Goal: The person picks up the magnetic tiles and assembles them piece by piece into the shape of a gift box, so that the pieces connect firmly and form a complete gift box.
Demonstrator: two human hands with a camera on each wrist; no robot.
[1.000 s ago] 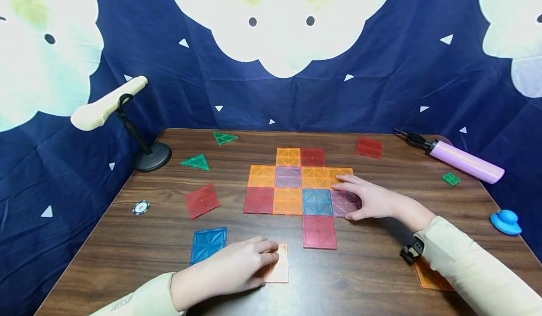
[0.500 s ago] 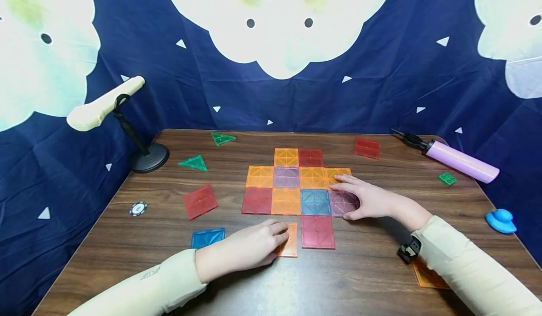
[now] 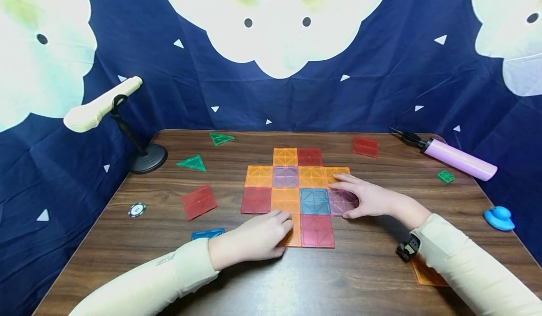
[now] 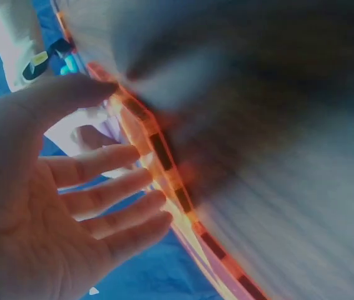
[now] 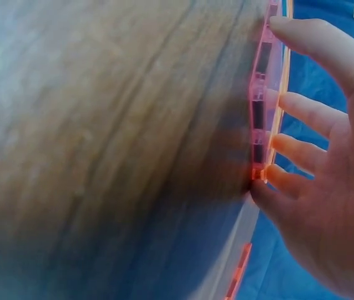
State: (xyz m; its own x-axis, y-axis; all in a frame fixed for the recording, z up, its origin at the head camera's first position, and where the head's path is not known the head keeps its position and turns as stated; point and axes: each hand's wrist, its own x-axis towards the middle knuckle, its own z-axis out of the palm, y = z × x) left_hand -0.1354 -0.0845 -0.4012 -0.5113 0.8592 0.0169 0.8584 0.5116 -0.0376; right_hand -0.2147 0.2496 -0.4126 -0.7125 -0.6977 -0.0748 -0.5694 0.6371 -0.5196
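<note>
Translucent square magnetic tiles lie edge to edge in a patchwork mid-table. My left hand (image 3: 258, 236) has its fingers over an orange tile (image 3: 294, 239) at the near side, beside a pinkish-red tile (image 3: 317, 232). In the left wrist view, the thumb meets that tile's edge (image 4: 162, 153) and the fingers stretch over its top. My right hand (image 3: 372, 198) rests at the patchwork's right side, fingers spread over a purple tile (image 3: 341, 203) and the orange tile (image 3: 337, 171) behind it. A blue tile (image 3: 314, 201) sits between the hands.
Loose at left are a red tile (image 3: 199, 202), a partly hidden blue tile (image 3: 207, 234), green triangles (image 3: 192, 162) and a poker chip (image 3: 137, 209). A black stand (image 3: 146, 158) is back left. At right lie a red tile (image 3: 365, 146), pump (image 3: 459, 158), green brick (image 3: 446, 176) and blue hat-shaped object (image 3: 499, 218).
My left hand has slid the orange tile away from me and rightward, up against the pinkish-red tile and the row behind. The right hand has stayed in place.
</note>
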